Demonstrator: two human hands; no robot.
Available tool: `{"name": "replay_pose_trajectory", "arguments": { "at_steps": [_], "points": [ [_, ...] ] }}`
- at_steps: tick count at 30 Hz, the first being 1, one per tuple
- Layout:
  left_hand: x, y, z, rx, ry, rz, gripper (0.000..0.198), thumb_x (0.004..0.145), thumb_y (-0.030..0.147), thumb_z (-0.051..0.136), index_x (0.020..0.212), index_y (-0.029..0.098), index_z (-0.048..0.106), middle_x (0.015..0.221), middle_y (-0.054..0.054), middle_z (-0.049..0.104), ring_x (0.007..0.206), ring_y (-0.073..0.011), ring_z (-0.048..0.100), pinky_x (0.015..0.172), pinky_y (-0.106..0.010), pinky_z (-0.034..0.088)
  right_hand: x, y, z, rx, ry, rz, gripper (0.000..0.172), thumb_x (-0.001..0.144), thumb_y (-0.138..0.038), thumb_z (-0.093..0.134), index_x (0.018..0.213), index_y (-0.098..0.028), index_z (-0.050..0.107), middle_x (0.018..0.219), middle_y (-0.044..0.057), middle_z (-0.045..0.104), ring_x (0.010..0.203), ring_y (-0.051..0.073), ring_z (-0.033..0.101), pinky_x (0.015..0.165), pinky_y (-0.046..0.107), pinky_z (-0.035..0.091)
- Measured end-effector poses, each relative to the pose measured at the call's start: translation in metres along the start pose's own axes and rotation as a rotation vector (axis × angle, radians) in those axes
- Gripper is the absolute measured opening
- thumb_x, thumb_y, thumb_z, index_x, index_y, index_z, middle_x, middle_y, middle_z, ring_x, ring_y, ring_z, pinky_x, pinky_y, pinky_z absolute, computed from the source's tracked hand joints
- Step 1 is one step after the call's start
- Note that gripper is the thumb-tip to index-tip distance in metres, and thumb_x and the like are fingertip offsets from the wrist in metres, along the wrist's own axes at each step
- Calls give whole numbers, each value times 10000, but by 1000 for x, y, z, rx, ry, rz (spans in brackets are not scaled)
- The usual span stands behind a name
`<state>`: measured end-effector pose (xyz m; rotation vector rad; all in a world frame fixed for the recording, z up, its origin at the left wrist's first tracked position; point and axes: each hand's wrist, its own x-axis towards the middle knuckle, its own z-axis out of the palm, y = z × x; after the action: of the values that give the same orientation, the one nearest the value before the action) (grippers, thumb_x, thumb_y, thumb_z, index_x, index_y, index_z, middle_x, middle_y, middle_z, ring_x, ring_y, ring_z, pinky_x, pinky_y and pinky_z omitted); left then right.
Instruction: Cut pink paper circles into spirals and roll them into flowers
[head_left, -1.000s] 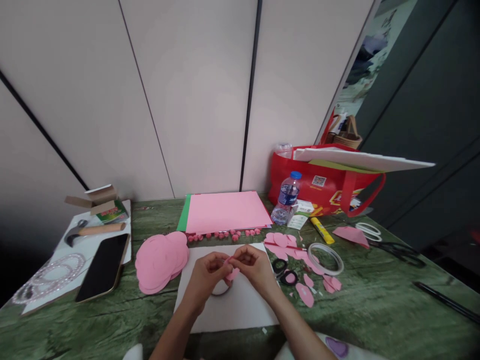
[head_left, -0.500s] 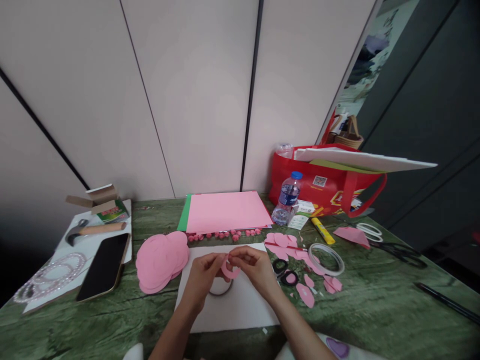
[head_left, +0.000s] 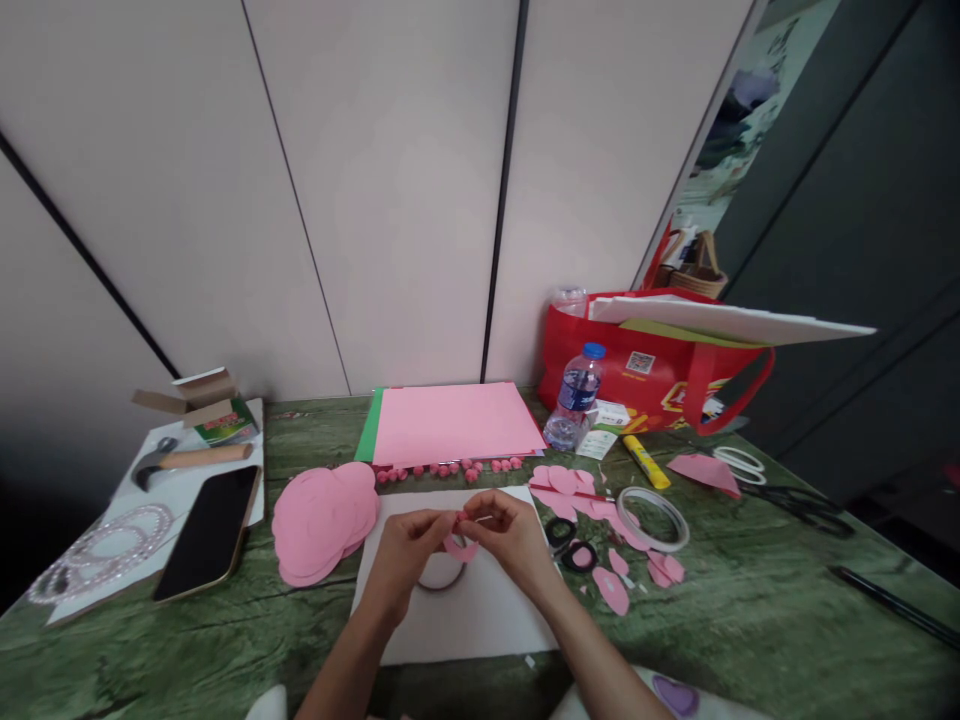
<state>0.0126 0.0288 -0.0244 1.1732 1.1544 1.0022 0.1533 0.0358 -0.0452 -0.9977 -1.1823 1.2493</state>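
Both hands pinch a strip of curled pink paper between them: the left hand with thumb and fingertips, the right hand likewise. The strip is above a white sheet, near the thin rim of a ring lying there.

The writing is mostly at the back right. The red bag bears a black-and-white QR code, a small yellow line beneath it and a yellow-outlined logo, partly behind a handle; I cannot read either. The bottle wears a dark blue label with pale lettering, too small to tell. Beside it, a white-and-green carton carries tiny print. At back left, a green box shows reddish lettering, blurred.
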Motion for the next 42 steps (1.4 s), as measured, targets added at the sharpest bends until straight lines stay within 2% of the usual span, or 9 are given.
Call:
{"name": "replay_pose_trajectory", "arguments": {
  "at_steps": [10,19,23,28,34,42],
  "points": [
    [-4,8,2,20,4,-2,197,647,316,635,660,134,712,563,-39,644,577,-135,546,592,-227,426,-2,-3,1,-19,-63,11,211,563,-273,724,643,-163,563,587,-23,567,534,117,558,475,215,446],
    [-1,-2,-1,-75,33,-41,192,631,306,657,642,117,691,591,-55,652,581,-139,557,622,-259,445,-4,-6,3,29,-115,24,222,555,-260,735,644,-163,555,581,-29,570,538,129,581,493,231,462],
    [-1,-1,-1,-201,103,-31,180,618,301,670,641,123,683,598,-43,644,603,-137,565,628,-256,457,-2,-2,3,11,-104,29,197,611,-294,692,721,-160,597,641,-6,594,596,121,563,515,224,463],
    [0,1,-2,-409,163,-54,174,596,274,691,656,110,681,616,-41,636,610,-124,567,630,-254,471,-2,5,4,64,-167,124,284,654,-403,635,775,-149,598,693,18,618,566,114,562,519,249,480],
    [2,3,-3,-496,220,-52,160,570,240,712,650,105,680,639,-40,640,622,-119,570,624,-236,475,-4,10,6,38,-276,202,302,589,-383,697,725,-133,595,641,14,606,556,117,557,518,246,468],
    [1,2,-3,-466,158,-41,164,611,245,687,687,100,679,647,-49,639,642,-131,577,635,-245,479,-4,14,5,-22,-219,162,286,641,-410,647,646,-127,603,604,21,606,525,114,549,518,246,463]
  ]
}}
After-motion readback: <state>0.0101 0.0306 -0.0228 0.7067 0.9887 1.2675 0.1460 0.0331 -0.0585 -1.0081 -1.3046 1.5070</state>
